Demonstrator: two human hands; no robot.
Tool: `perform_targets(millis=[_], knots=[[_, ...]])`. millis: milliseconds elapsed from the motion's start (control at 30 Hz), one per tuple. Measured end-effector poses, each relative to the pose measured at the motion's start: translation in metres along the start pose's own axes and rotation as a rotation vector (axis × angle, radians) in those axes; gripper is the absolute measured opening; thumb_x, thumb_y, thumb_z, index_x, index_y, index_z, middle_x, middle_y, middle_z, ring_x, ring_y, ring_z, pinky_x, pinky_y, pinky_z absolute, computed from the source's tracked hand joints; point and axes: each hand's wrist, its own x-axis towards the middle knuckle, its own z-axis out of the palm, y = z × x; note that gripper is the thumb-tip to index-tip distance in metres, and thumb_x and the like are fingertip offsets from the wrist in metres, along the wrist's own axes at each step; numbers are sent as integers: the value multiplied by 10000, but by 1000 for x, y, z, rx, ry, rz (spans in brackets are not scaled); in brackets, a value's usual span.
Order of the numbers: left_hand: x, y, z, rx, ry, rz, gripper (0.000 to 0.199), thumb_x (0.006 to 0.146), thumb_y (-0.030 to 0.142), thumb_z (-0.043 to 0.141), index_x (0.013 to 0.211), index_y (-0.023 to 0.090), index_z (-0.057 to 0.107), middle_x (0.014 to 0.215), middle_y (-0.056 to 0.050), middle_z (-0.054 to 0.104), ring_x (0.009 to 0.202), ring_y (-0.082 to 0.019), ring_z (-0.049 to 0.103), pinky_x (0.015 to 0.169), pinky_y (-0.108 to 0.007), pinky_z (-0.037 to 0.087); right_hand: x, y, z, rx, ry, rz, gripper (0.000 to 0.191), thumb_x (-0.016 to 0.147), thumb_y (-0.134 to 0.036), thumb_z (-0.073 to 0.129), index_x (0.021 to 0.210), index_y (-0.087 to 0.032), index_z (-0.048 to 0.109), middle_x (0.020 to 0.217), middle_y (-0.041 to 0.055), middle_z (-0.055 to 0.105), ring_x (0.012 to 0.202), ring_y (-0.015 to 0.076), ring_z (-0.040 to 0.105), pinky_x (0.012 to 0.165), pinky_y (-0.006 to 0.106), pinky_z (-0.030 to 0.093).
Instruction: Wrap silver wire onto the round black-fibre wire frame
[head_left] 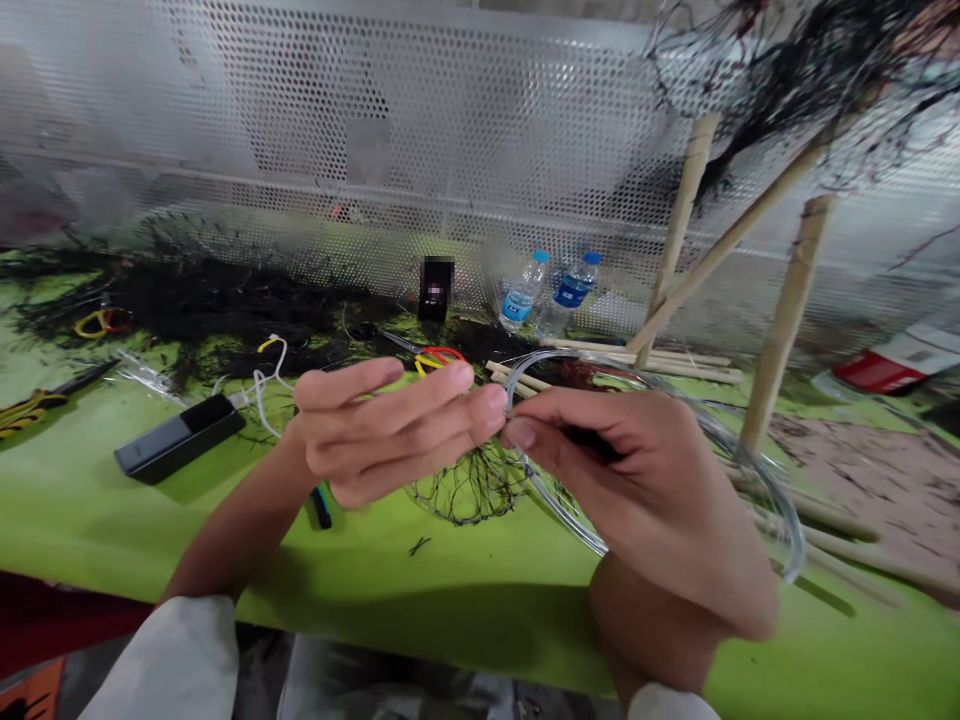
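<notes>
My left hand is raised above the table with its fingers stretched out to the right. Its longest fingertips meet the tips of my right hand, where thumb and forefinger are pinched together. Whatever is in that pinch is too thin to make out. A small black mesh net shows just below the fingertips, partly covered by the left hand. Behind the right hand runs a loose coil of clear tubing or wire, its near side passing close to the pinch.
On the green table are a black power bank with a white cable, yellow-handled scissors, red-and-yellow-handled scissors and two water bottles. Wooden posts stand at right. Dark fibres lie along the perforated metal panel.
</notes>
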Motion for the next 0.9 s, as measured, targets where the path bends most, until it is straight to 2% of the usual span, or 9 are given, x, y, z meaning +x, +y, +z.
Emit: perform_targets(millis=[67,133,300,433,500,567,633,767,900], knots=[[7,-7,3,94,72,227,246,965,214,639,1129,382,713,1102,138,786,916,-123,770,732,-303,573,0,0,0,1,0,-6,309,983,-235,596,684,-159,587,577,-54,323,544,70,250,451,204,240],[13,-10,8,75,118,256,211,955,174,655,1111,308,702,1145,101,780,1019,-124,761,801,-298,565,1,0,0,-3,9,-1,320,983,-237,597,673,-159,580,571,-50,333,541,71,259,452,209,242],[16,1,21,-259,82,-66,207,900,213,758,1085,272,686,948,56,817,807,-125,773,834,-339,527,1,2,-2,-5,49,34,257,981,-269,609,757,-155,664,566,-39,428,528,76,309,447,219,253],[19,16,12,-487,-37,-407,30,930,253,725,960,256,724,802,52,794,697,-114,741,758,-288,559,3,6,-2,14,59,40,206,967,-271,641,810,-157,712,584,-36,474,532,77,339,450,218,268],[21,19,6,-627,-148,-565,57,949,260,696,988,230,726,805,36,791,722,-119,758,707,-240,582,4,7,-1,13,55,33,183,956,-258,657,818,-159,722,583,-42,469,530,72,334,449,215,263],[22,17,1,-680,-200,-603,122,954,255,683,1066,217,715,857,21,797,747,-125,769,697,-220,592,6,7,-1,10,39,35,205,962,-256,646,796,-157,711,578,-45,449,531,69,324,449,212,259],[21,11,0,-614,-209,-504,195,933,222,695,1128,224,703,951,4,802,808,-135,774,739,-229,594,6,6,-1,13,26,31,250,978,-260,617,761,-154,681,573,-48,414,532,68,307,447,209,255],[18,-3,4,-300,-90,-76,259,915,135,677,1123,288,705,1008,31,806,900,-142,764,841,-297,559,3,3,-2,18,7,0,313,982,-246,598,682,-155,598,573,-50,344,536,68,264,440,206,238],[15,-5,1,-50,26,182,192,913,204,715,1064,323,720,1132,69,788,944,-151,767,780,-333,543,1,0,-1,10,-38,1,321,986,-258,587,681,-158,599,574,-44,354,538,73,269,449,208,250]])
